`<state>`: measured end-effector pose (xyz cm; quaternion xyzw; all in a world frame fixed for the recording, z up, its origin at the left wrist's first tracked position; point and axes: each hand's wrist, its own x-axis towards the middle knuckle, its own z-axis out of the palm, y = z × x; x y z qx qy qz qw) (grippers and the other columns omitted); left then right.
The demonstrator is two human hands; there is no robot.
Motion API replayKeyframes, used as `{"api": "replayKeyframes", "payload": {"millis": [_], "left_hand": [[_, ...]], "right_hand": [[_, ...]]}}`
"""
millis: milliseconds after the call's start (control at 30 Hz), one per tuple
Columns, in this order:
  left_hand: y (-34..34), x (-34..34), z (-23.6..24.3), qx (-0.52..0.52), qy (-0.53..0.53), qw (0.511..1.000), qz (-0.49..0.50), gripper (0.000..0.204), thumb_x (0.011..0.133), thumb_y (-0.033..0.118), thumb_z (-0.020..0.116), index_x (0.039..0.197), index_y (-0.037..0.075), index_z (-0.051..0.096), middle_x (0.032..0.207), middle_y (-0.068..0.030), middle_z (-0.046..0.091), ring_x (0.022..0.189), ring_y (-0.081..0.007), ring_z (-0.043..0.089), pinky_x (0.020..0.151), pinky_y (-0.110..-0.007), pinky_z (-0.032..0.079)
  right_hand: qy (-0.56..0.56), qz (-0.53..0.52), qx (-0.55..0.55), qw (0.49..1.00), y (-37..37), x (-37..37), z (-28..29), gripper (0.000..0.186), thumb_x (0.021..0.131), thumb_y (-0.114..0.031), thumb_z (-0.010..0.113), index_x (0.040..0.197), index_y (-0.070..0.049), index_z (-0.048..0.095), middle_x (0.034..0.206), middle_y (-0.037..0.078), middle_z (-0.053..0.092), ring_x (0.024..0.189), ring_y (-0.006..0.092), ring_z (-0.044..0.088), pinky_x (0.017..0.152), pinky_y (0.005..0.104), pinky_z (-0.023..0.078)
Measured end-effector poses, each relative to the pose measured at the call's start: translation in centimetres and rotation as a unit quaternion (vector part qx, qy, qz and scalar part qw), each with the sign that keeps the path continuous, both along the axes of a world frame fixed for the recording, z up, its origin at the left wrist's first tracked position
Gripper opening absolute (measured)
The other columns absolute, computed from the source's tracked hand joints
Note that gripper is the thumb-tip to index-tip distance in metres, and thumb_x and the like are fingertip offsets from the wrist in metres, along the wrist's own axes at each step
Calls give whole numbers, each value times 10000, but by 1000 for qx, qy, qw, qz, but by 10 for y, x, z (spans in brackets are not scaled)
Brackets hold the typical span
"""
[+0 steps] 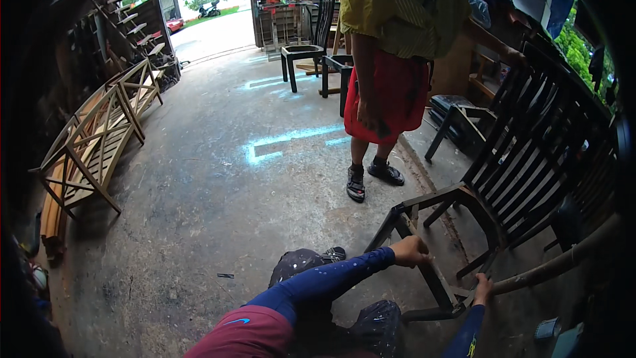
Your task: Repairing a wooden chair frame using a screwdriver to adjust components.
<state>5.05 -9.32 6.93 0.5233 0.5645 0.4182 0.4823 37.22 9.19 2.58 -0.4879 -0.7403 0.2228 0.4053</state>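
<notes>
A dark chair frame (457, 225), lying at lower right of the frame, is being gripped: its front rail by the closed left hand (411, 250), its lower corner by the right hand (482, 288). Wooden frames (99, 139) are being leaned at left; a standing person (391, 59) is being seen at upper centre.

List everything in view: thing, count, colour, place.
dark slatted wooden chair frame: 1, black-brown, tipped over at right, under both hands
bare wooden slatted frames: several, pale wood, stacked along the left
dark chairs without seats: 2, black, far centre
standing person: 1, yellow top, red shorts, dark sandals, centre
pale chalk marks: a few, light blue, on the floor
grey concrete floor: 1, whole foreground
scooter: 1, dark, far street
left hand: 1, blue sleeve, grip closed on the chair's front rail
right hand: 1, blue sleeve, grip on the chair's lower corner
</notes>
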Motion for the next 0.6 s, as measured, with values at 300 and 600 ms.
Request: {"api": "replayKeyframes", "payload": {"millis": [300, 600], "left_hand": [[36, -27, 51, -20, -408, 905, 122, 656, 929, 554, 550, 1327, 36, 485, 1011, -136, 659, 822, -222, 654, 777, -343, 527], [63, -82, 44, 32, -254, 941, 223, 512, 973, 418, 530, 1278, 6, 548, 1032, -140, 676, 808, -240, 660, 729, -357, 525]], "right_hand": [[136, 116, -158, 971, -152, -133, 152, 301, 1017, -290, 492, 899, -19, 549, 745, 18, 585, 613, 73, 498, 588, 217, 433], [303, 204, -91, 927, -152, -113, 141, 613, 993, -520, 450, 1170, 61, 536, 732, 141, 661, 571, 176, 585, 566, 264, 460]]}}
